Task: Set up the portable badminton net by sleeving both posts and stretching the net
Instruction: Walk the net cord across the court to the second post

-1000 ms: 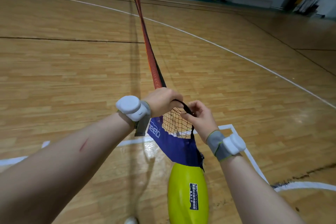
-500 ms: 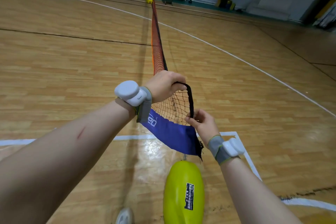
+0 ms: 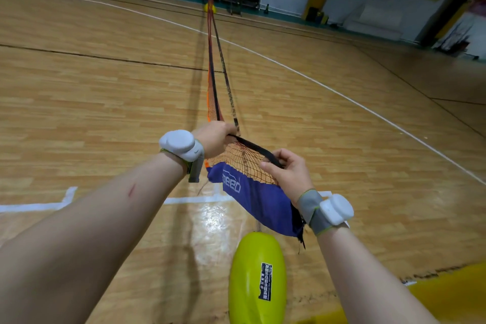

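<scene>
**Head view, sole view.**

1. Left hand (image 3: 214,138): just above centre. The fingers are curled tight round the top corner of the net (image 3: 243,162), where the black band (image 3: 252,146) begins.
2. Right hand (image 3: 286,173): at 4 o'clock of the left. Thumb and curled fingers pinch the other end of the band.
3. Net: its near end is held off the floor between the two hands. The rest runs taut toward 12 o'clock to a far base (image 3: 209,8).
4. Sleeve (image 3: 263,200): blue cloth hanging from the mesh under the right hand, with a frayed lower corner. It is above the near base (image 3: 257,279) and does not touch it.
5. Near base: yellow-green, at 6 o'clock. No post shows on it.

**Change.** A second ago the hands were almost touching and the band stood as a tight loop, with the sleeve hanging narrow. The hands have since drawn apart. The band now lies straight between them and the sleeve is spread wide.

**Reading for the task.** The far end looks done. The near end seems opened out, ready to go over its post, but it is not yet sleeved.

**Writing.**
- Sleeve: white letters that read as "SPEED", the first letter creased.
- Near base: a black sticker (image 3: 265,281) with white characters, too small to read.

**Other.** A white wrist unit (image 3: 180,144) sits on the left wrist.
</scene>
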### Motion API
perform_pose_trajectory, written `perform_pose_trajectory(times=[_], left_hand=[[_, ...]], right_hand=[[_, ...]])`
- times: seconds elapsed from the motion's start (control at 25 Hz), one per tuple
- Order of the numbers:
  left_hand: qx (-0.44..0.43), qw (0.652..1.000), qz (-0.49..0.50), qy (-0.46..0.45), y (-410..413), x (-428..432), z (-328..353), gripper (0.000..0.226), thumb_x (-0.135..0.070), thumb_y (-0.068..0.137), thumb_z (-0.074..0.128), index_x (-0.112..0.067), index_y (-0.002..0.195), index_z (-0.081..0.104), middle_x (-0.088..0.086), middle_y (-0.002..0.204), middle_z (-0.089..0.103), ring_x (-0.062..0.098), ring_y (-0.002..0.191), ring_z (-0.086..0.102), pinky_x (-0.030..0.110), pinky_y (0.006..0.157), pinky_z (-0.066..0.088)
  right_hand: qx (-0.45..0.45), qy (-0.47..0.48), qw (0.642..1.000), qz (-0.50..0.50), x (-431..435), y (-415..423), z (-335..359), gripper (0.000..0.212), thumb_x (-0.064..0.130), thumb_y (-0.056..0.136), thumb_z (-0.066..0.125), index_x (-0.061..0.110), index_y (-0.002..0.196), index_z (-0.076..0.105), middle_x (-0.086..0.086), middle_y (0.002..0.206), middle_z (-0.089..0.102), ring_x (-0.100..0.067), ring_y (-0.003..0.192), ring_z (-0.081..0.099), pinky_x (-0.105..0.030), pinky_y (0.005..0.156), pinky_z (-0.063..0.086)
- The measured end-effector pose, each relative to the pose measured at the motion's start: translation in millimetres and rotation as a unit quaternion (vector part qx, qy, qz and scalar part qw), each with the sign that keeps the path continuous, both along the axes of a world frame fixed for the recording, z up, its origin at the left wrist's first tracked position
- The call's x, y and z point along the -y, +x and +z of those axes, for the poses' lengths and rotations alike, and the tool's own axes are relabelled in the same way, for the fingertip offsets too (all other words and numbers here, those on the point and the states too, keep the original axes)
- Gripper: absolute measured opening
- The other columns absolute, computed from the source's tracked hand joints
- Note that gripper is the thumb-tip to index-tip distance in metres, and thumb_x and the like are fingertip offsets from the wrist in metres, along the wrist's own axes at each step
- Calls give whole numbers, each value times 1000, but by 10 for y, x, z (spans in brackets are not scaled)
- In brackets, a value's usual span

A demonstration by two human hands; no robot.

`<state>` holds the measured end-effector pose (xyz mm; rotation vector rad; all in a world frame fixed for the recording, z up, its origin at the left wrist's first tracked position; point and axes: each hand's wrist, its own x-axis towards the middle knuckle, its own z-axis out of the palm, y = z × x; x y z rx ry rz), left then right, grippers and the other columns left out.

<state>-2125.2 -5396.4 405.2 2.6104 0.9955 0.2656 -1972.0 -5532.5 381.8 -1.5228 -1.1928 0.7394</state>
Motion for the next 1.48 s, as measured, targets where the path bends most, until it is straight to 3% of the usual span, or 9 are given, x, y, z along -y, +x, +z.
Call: perform_pose_trajectory(times=[0.12,0.28,0.36,0.48,0.56,0.72,0.92,1.04,1.48], left_hand=[[-26,999,-15,23,-37,103,70,31,-12,90,50,-12,121,54,7,129,53,26,120,49,37,99,40],[-21,991,-100,84,6,353,273,52,-6,82,53,-18,132,42,1,140,40,17,135,33,37,117,6],[3,988,-143,62,-50,421,380,35,-3,79,52,-13,113,53,2,115,57,21,117,49,35,113,17],[-24,990,-139,1,-186,427,477,18,-20,81,63,-10,96,58,5,93,63,24,88,57,37,82,46],[-27,994,-107,-6,-268,430,495,18,-34,82,65,-18,89,62,-1,82,65,18,77,56,33,69,46],[7,995,-90,32,-383,489,532,16,-41,85,58,-36,70,60,-9,55,60,0,53,51,23,55,34],[37,993,-57,100,-441,611,635,19,-41,89,52,-31,91,68,-2,61,67,11,58,56,25,57,35],[85,992,-5,89,-485,637,787,21,-40,90,52,-26,88,68,-7,53,58,7,56,55,21,53,34],[222,969,79,79,-427,1004,1292,14,-32,87,60,-26,77,67,-7,55,63,15,58,65,22,61,41]], right_hand=[[28,11,999,31,-25,-223,145,26,-1,78,67,20,66,57,18,44,52,4,41,42,-6,44,32],[49,41,998,26,-40,-372,292,26,2,81,66,20,65,57,18,45,52,4,44,45,-5,47,33],[54,44,997,28,-35,-408,345,15,5,82,66,13,70,62,15,54,56,4,51,47,-8,53,36],[63,24,997,29,-22,-452,387,17,15,87,62,19,71,66,6,59,61,-1,55,50,-14,56,40],[63,11,998,19,-17,-490,430,24,20,91,56,26,68,59,15,48,54,2,45,43,-14,50,35],[72,14,997,2,6,-556,490,18,17,92,54,21,74,49,9,56,48,-4,47,38,-20,50,31],[109,23,994,10,76,-599,623,18,21,94,48,9,83,55,5,64,47,-10,59,40,-25,60,34],[144,18,989,4,145,-542,685,21,27,95,46,16,82,57,9,69,52,-5,65,47,-22,66,37],[132,18,991,-20,552,-335,937,41,26,98,38,-6,77,52,-5,70,44,-15,67,38,-30,61,30]])
